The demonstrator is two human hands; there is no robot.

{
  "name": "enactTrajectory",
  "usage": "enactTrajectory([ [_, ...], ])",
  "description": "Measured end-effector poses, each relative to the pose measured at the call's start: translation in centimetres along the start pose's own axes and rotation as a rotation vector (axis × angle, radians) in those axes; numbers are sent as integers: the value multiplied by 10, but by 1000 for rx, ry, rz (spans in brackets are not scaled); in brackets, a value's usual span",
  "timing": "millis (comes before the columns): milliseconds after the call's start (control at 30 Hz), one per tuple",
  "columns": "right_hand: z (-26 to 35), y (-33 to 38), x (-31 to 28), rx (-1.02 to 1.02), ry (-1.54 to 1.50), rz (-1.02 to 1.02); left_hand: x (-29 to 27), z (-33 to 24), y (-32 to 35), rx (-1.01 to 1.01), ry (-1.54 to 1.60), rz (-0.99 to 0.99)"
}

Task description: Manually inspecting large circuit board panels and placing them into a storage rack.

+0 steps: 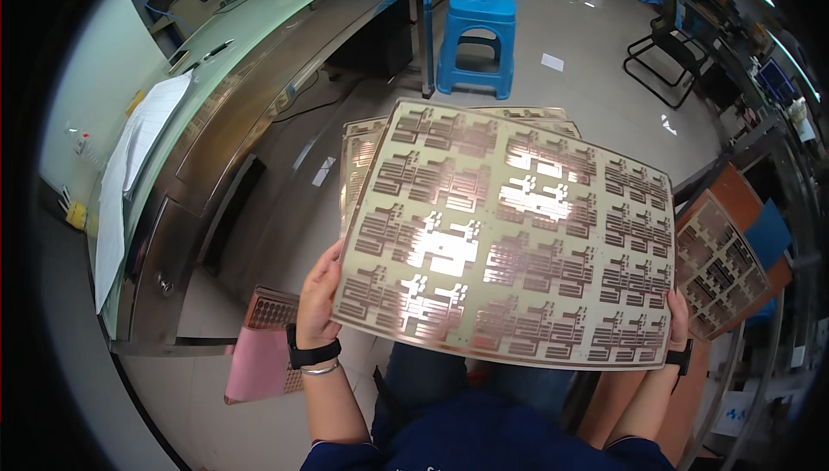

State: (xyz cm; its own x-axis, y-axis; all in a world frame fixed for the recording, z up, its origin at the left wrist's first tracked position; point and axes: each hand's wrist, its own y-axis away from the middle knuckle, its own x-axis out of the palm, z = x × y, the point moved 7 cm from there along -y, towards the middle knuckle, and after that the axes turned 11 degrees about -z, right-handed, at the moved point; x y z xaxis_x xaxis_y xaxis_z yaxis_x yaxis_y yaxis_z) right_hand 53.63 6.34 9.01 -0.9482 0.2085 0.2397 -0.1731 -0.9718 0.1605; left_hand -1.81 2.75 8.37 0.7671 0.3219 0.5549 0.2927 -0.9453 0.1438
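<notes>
A large circuit board panel (488, 212), pale green with rows of copper patterns, is held tilted in front of me over my lap. Its left edge is gripped by my left hand (321, 294), fingers closed with their tips hidden behind the board. At the lower right edge, my right hand (679, 314) closes on the same panel, mostly hidden by it. Glare whitens some of the copper. Behind it shows part of another similar panel (358, 151), poking out at the left and top; what supports it is hidden.
A long desk (259, 13) with papers (147, 151) runs along the left. Beyond the panel stands a blue stool (477, 44). At right, another patterned panel (721, 268) leans on orange-brown boards. A pink sheet (256, 363) lies low left; a black chair (669, 39) stands far right.
</notes>
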Motion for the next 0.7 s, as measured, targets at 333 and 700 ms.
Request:
enactTrajectory([
  [333, -78, 25, 109, 231, -555, 14, 94, 39, 19, 28, 436, 96],
  [700, -47, 7, 91, 122, -758, 45, 67, 40, 20, -65, 291, 66],
])
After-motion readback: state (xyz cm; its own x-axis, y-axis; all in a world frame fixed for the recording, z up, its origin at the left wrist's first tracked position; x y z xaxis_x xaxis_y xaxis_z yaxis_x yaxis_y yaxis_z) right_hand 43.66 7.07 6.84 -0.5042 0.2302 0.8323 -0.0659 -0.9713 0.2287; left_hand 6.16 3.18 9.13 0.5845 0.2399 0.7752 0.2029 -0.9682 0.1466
